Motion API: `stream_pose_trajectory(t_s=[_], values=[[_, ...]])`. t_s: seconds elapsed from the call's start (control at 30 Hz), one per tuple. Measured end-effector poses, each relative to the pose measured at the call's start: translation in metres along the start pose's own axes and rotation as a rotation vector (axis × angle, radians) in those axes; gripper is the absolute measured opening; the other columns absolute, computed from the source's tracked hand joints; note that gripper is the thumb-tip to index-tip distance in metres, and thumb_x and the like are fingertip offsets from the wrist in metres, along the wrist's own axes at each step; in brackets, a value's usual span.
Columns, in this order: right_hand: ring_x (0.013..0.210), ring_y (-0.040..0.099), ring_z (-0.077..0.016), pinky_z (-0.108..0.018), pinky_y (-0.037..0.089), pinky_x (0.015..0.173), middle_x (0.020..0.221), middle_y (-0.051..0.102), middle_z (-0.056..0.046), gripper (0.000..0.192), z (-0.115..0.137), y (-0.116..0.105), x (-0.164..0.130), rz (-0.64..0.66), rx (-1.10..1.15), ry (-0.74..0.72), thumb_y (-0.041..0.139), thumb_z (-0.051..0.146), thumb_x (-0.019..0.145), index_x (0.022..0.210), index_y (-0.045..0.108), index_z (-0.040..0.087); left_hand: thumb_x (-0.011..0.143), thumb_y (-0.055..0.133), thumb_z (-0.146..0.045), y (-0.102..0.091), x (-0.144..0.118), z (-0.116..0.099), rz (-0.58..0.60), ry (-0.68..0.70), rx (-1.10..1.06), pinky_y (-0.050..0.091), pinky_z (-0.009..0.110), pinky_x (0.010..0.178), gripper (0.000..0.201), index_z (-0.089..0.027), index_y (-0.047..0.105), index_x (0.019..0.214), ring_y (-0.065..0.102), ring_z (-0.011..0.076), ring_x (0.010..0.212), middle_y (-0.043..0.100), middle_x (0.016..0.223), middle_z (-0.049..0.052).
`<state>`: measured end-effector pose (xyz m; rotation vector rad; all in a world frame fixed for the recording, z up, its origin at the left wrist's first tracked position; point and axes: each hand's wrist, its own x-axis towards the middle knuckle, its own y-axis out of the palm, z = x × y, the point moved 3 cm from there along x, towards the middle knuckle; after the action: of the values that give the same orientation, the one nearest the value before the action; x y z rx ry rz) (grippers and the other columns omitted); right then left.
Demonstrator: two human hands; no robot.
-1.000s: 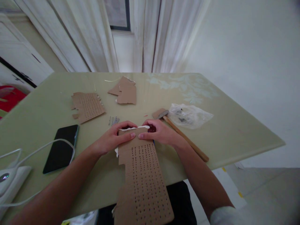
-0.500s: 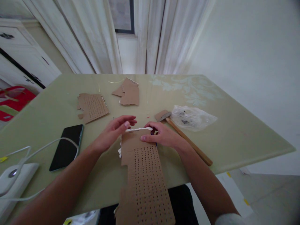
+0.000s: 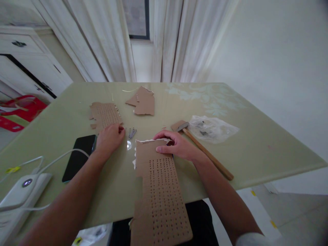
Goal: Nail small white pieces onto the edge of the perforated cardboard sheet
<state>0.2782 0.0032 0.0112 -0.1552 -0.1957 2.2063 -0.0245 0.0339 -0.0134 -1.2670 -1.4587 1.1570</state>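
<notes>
Looking well along, judging by the rows of holes already covering most of the long perforated cardboard strip (image 3: 159, 191); leaving only the plain band at its far end unpunched, with no nail standing in it. Lying half on the surface (image 3: 256, 143), its near end hanging over the edge.

Pressing down on the strip's far right corner with the right hand (image 3: 176, 147), fingers loosely extended over the edge, thumb flat on top, pinning rather than pinching.

Reaching left of the strip's far end with the left hand (image 3: 110, 136), fingers curled narrow, tips touching or nearly touching the small pile of nails (image 3: 132, 132); not possible to tell whether pinching one.

Leaving the hammer (image 3: 205, 150) untouched just right of the strip.
</notes>
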Motion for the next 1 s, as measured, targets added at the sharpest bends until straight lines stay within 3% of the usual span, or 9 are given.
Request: stream_pose_trajectory(t_s=[0.13,0.2,0.33,0.4,0.5,0.67,1.0], values=[[0.088,0.063,-0.0177,-0.028,0.048,0.072,0.108,0.069,-0.003,0.041,0.0,0.0,0.0,0.021,0.01,0.008,0.089,0.043,0.088,0.12,0.077,0.022,0.102,0.047,-0.027,0.001,0.001,-0.002,-0.012,0.034,0.054,0.054,0.055,0.1,0.034,-0.009,0.075,0.11,0.071,0.0458,0.117,0.077,0.119,0.029],[0.086,0.062,-0.0173,-0.028,0.048,0.072,0.107,0.069,-0.003,0.041,0.001,-0.001,0.0,0.019,-0.001,0.008,0.089,0.043,0.087,0.12,0.077,0.022,0.102,0.048,-0.027,-0.003,0.0,-0.006,-0.088,0.043,-0.027,0.054,0.056,0.102,0.033,-0.009,0.074,0.112,0.07,0.0442,0.118,0.076,0.119,0.028],[0.085,0.061,-0.0168,-0.028,0.047,0.072,0.105,0.069,-0.003,0.039,0.004,-0.001,0.001,0.016,-0.008,0.001,0.089,0.042,0.087,0.118,0.078,0.021,0.105,0.055,-0.033,-0.019,-0.013,-0.028,-0.296,0.216,-0.645,0.057,0.041,0.09,0.029,-0.017,0.072,0.122,0.073,0.027,0.099,0.079,0.107,0.012],[0.086,0.061,-0.017,-0.027,0.047,0.071,0.106,0.069,-0.003,0.039,0.004,-0.001,0.001,0.025,0.003,-0.003,0.089,0.042,0.087,0.117,0.078,0.021,0.106,0.06,-0.037,-0.025,-0.026,-0.043,-0.296,0.365,-0.908,0.056,0.034,0.084,0.025,-0.021,0.074,0.119,0.072,0.021,0.092,0.079,0.104,0.007],[0.086,0.06,-0.0167,-0.027,0.046,0.07,0.107,0.068,-0.003,0.039,0.003,-0.001,0.002,0.029,0.003,-0.008,0.089,0.042,0.087,0.118,0.078,0.022,0.103,0.072,-0.039,-0.03,-0.044,-0.06,-0.186,0.509,-1.147,0.055,0.029,0.078,0.018,-0.022,0.074,0.105,0.072,0.0176,0.086,0.079,0.096,0.005],[0.087,0.061,-0.0168,-0.026,0.046,0.07,0.107,0.068,-0.002,0.039,0.002,-0.002,0.002,0.021,-0.012,-0.015,0.089,0.042,0.087,0.119,0.079,0.022,0.101,0.076,-0.041,-0.027,-0.049,-0.063,0.012,0.579,-1.095,0.051,0.028,0.068,0.021,-0.02,0.077,0.099,0.069,0.0163,0.076,0.079,0.091,0.006],[0.085,0.06,-0.0166,-0.027,0.046,0.07,0.104,0.069,-0.003,0.04,0.004,-0.002,0.003,0.025,-0.013,-0.024,0.089,0.042,0.086,0.118,0.079,0.02,0.104,0.071,-0.039,-0.025,-0.046,-0.062,0.036,0.608,-1.017,0.046,0.027,0.063,0.021,-0.02,0.08,0.099,0.065,0.0152,0.073,0.079,0.088,0.005]])
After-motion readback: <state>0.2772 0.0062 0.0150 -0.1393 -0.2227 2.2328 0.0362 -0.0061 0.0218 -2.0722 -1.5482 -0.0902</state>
